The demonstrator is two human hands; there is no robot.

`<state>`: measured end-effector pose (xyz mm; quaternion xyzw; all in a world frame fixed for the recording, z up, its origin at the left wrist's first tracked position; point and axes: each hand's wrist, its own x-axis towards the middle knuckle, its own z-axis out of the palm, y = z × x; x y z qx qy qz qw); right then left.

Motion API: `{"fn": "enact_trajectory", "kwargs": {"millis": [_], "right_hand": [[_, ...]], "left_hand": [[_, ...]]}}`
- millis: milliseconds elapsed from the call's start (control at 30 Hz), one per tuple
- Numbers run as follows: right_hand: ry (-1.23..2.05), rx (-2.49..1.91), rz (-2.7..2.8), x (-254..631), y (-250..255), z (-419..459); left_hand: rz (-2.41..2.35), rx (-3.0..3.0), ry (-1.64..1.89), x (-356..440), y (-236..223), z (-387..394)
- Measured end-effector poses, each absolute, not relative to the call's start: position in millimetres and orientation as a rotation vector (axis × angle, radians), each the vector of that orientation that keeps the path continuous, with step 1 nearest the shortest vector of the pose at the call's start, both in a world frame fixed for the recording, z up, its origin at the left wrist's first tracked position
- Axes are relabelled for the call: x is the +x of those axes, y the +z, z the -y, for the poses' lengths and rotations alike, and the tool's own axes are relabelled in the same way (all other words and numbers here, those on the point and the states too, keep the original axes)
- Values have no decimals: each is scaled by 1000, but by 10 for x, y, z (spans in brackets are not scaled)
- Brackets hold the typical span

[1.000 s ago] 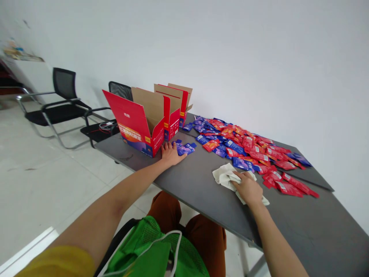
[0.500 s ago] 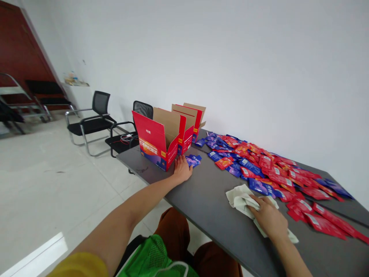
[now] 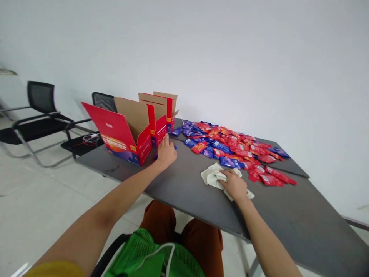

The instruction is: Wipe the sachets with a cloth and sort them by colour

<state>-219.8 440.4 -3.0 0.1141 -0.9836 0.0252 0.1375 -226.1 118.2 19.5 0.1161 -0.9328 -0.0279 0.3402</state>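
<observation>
While the right hand [image 3: 235, 185] bears down on a white cloth [image 3: 212, 175] on the gray table [image 3: 190, 196], its fingers are bent into the fabric and grasp a bunched part of it. The cloth lies crumpled near the front edge of the table, one fold spreading out to the left of the fingers and a corner showing beyond the hand on the other side. Farther left, the left hand [image 3: 166, 153] is placed palm down, its fingers stretched forward rather than balled up, over a few purple packets [image 3: 175, 147] that peep out on both sides of it. Because the hand covers most of them, I cannot tell whether it pinches any or merely rests on them. Its fingertips come close to the middle box [image 3: 160, 130], and the nearest box [image 3: 123, 132] stands just to its left with its flaps up; another box [image 3: 170, 123] stands behind these. Past the cloth, toward the wall [image 3: 230, 65], a wide heap of red and purple packets [image 3: 227, 144] is spread over the table.
</observation>
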Motion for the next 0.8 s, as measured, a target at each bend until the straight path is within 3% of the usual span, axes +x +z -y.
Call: {"fn": "enact_trajectory", "kwargs": {"millis": [200,433,800], "right_hand": [[190,313,2818,-2173,-56,-4410],[278,347,2845,-2177,-20,-4433],[239,417,2900,-2206,-2,-4526]], "left_hand": [[2827,178,-221,-3044,476,-1720],[2913,-84,35,-3781,413,-1682],[2788,-319,188,-3548,180,-1324]]}}
